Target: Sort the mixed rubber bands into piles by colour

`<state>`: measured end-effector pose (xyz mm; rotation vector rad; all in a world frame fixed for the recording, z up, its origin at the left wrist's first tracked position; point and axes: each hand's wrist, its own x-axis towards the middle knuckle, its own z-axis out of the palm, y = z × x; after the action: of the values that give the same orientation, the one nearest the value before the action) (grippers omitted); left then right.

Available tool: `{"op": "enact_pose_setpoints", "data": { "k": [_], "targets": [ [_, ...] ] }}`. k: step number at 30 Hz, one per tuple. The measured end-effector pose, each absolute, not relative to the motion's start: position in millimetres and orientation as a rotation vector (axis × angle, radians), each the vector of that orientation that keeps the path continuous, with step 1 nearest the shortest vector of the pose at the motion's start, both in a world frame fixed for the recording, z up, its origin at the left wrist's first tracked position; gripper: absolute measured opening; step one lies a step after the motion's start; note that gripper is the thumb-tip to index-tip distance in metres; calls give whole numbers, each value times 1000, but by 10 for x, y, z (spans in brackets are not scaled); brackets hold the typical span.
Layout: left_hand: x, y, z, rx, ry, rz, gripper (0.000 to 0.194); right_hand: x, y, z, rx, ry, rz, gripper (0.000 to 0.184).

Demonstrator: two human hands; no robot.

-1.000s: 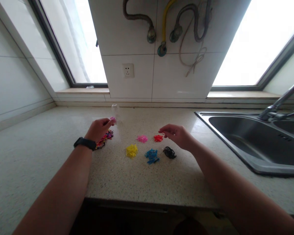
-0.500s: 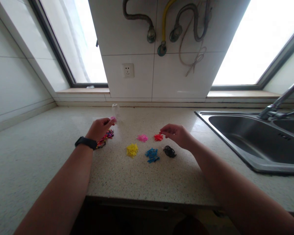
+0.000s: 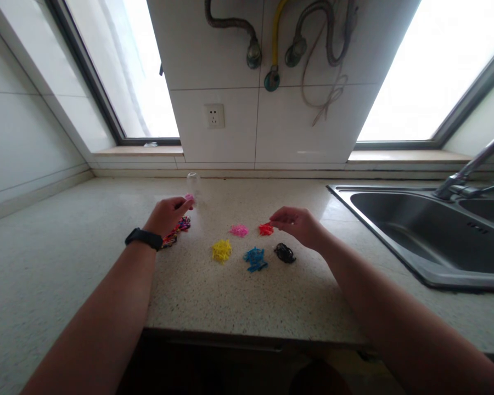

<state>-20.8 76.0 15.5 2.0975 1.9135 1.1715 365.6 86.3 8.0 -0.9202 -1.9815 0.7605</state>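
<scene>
My left hand (image 3: 170, 213) is closed, its thumb and fingers pinched on a small pink thing (image 3: 189, 198) beside a clear bottle (image 3: 193, 182). Below that wrist lies a mixed pile of coloured bands (image 3: 176, 232), partly hidden by the hand. My right hand (image 3: 294, 224) pinches at the edge of a pile of red rubber bands (image 3: 265, 229), a red strand at its fingertips. Around it lie separate piles of pink bands (image 3: 239, 230), yellow bands (image 3: 222, 251), blue bands (image 3: 256, 259) and black bands (image 3: 285, 253).
A speckled counter (image 3: 214, 302) carries everything, its front edge near me. At the right is a steel sink (image 3: 389, 236) with a tap (image 3: 456, 181). On the tiled wall behind are a socket (image 3: 214, 116), hoses and a yellow pipe (image 3: 274, 49), between two windows.
My right hand's fingertips have drawn back very slightly to the right from the red pile. My left hand keeps its place by the bottle. The view has tilted a little.
</scene>
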Motion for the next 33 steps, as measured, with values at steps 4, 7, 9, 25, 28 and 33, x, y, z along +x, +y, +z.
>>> {"op": "enact_pose_setpoints", "data": {
  "k": [4,7,9,25,28,33],
  "targets": [
    [-197,753,167,2103,1909,1154,48,3645,844,98,-910,-1971,774,32],
    [-186,744,182,2110,1915,1141,48,3638,838,104,-899,-1954,796,34],
    [-181,739,186,2105,1911,1142,48,3635,839,104,-889,-1943,809,35],
    [-175,739,177,2112,1901,1124,47,3638,896,39,-832,-1902,913,32],
    [-184,748,166,2112,1895,1127,47,3639,902,32,-826,-1898,916,31],
    [-179,747,165,2119,1877,1137,47,3637,892,39,-822,-1890,931,29]
  ]
}}
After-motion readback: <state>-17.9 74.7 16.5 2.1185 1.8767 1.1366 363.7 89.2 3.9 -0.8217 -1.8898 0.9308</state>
